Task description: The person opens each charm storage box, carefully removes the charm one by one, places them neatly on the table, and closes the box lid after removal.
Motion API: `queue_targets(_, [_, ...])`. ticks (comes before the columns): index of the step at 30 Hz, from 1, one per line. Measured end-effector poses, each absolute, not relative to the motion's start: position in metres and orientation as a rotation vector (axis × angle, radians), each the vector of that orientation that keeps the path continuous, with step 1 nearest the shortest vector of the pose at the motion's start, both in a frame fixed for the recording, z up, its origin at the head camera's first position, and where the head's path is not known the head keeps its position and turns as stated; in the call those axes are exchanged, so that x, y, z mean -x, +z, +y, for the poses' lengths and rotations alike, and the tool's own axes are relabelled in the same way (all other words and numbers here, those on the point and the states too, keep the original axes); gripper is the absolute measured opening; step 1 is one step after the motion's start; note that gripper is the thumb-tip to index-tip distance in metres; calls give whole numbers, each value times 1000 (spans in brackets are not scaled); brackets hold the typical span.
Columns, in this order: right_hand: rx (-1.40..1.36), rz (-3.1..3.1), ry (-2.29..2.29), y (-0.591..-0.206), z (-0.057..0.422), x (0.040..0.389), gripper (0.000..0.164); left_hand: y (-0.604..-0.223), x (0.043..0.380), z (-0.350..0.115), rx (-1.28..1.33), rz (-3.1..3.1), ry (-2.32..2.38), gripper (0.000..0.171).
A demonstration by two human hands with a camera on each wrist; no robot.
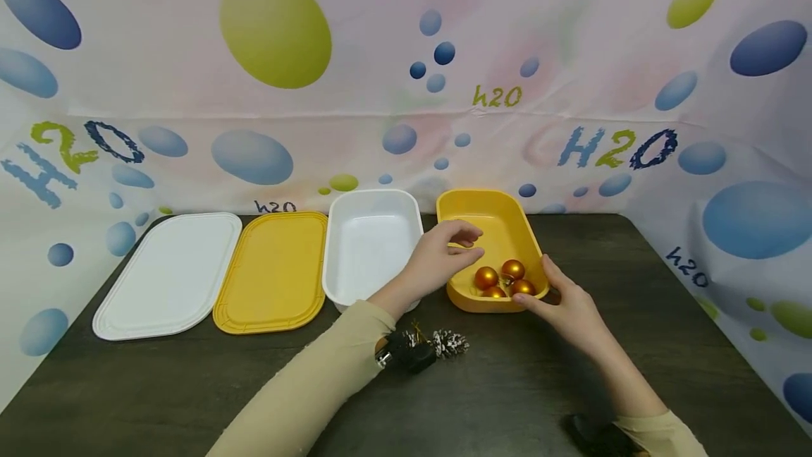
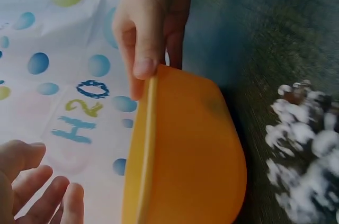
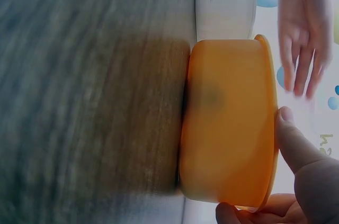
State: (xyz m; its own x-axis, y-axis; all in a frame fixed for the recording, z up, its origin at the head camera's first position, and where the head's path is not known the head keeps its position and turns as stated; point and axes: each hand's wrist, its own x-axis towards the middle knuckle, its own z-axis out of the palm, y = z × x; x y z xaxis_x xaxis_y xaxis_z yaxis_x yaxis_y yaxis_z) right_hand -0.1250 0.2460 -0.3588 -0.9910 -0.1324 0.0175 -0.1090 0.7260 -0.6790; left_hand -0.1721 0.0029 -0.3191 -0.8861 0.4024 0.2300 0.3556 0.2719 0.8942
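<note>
A yellow plastic container point(image 1: 481, 304) stands on the dark table, with several shiny orange-gold Christmas baubles point(image 1: 486, 278) gathered at its near end. My right hand point(image 1: 574, 312) holds its near right corner, thumb at the rim and fingers round the side, as the right wrist view also shows. Over the container's left part hovers my left hand point(image 1: 444, 252), its fingers loosely bent and nothing between them. In the left wrist view that hand is apart from the container wall point(image 2: 196, 144). A snow-tipped pine cone point(image 1: 449, 344) lies on the table, near my left wrist.
Left of the yellow container is a white container point(image 1: 374, 231), partly behind my left forearm. Farther left lie a yellow lid point(image 1: 273, 273) and a white lid point(image 1: 168, 273). A printed backdrop point(image 1: 393, 41) rises behind the table and along its sides.
</note>
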Motion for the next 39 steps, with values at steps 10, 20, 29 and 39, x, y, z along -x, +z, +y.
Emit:
queue_targets(10, [223, 2913, -1145, -360, 244, 124, 92, -341, 204, 32, -881, 2538, 1326, 30])
queue_targets(20, [216, 2907, -1153, -360, 246, 126, 93, -346, 211, 43, -933, 2598, 980, 39])
queue_targets(29, [221, 2900, -1156, -360, 246, 126, 93, -348, 210, 48, -995, 2687, 692, 37])
queue_targets(39, [233, 2897, -1164, -361, 247, 125, 93, -350, 207, 50, -1038, 2759, 512, 30])
